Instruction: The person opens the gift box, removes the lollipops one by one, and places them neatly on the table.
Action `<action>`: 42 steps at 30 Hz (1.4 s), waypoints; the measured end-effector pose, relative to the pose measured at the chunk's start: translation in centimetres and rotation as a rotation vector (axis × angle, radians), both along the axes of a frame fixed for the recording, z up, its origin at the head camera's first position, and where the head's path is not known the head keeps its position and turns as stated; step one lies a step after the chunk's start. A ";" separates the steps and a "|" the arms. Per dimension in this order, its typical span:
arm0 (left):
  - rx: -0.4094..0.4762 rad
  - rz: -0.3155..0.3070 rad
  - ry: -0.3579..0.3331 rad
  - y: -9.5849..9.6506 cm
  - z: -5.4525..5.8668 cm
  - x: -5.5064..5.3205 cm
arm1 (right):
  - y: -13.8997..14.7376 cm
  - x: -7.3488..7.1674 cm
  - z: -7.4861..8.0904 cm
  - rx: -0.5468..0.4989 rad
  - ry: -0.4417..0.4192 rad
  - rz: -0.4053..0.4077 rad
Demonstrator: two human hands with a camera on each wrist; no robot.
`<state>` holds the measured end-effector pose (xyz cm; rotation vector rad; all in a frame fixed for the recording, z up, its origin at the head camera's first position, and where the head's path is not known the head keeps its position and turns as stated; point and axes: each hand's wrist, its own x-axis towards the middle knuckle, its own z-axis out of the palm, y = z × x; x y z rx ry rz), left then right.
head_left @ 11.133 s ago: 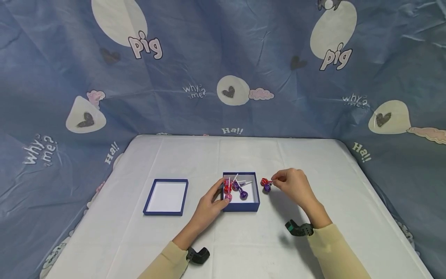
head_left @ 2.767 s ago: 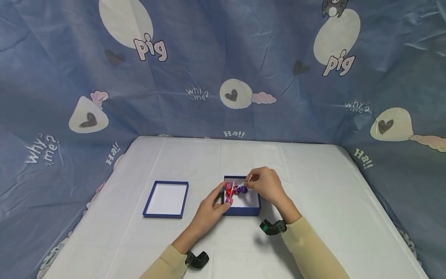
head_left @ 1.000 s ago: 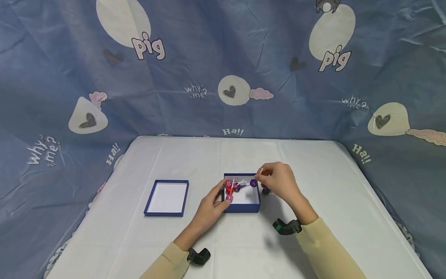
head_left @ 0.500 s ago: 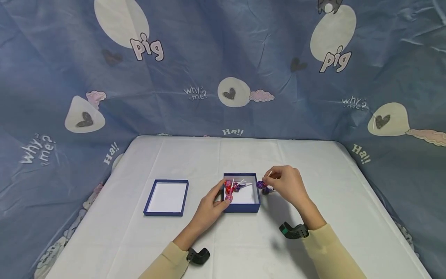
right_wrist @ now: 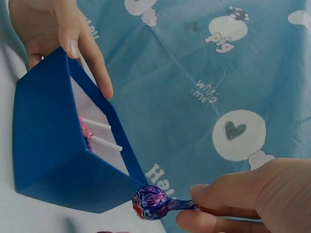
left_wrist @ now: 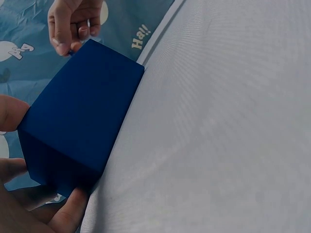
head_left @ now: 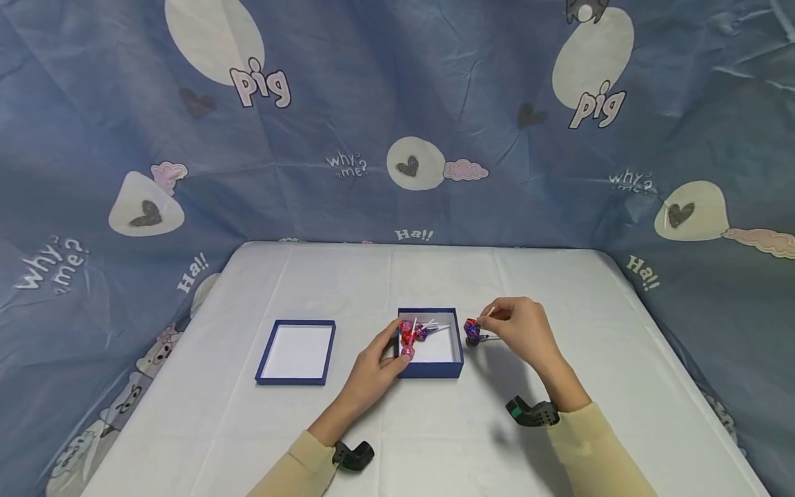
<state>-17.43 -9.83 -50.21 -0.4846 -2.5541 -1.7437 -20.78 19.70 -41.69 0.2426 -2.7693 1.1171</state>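
My left hand (head_left: 369,369) grips the left side of a blue box (head_left: 430,371) with a white inside. Several lollipops (head_left: 408,339), red, pink and purple, lie in the box's left part, sticks to the right; my left fingers cover some of them. Just beyond the box's right wall, my right hand (head_left: 520,333) pinches a purple lollipop (right_wrist: 151,203) by its wrapper neck between thumb and fingers. Its head points toward the box. Below it in the head view, a dark purple lollipop (head_left: 473,341) lies on the table, partly overlapped by the held one.
A shallow square lid (head_left: 295,381), blue-rimmed and white inside, lies to the left of the box. A white cloth (head_left: 310,276) covers the table. Behind and beside it hangs a blue printed curtain (head_left: 348,207).
My right hand has carried a purple lollipop out of the box, over its right wall, to the lollipops beside it. My left hand has stayed on the box.
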 end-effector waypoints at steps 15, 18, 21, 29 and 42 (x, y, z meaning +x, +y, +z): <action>-0.002 0.009 0.008 -0.1 -0.2 0.0 | 0.7 0.6 -1.4 0.016 -0.051 -0.012; 0.000 0.011 0.011 0.0 -0.2 0.0 | 0.9 0.7 -1.7 0.025 -0.055 -0.011; -0.011 0.013 0.014 0.0 -0.3 -0.1 | 1.1 0.7 -2.0 0.028 -0.067 -0.011; -0.023 0.007 0.023 0.1 -0.5 0.0 | 1.4 0.9 -2.7 0.024 -0.082 0.003; -0.024 0.011 0.027 0.1 -0.4 0.1 | 1.4 0.9 -3.6 0.039 -0.110 -0.014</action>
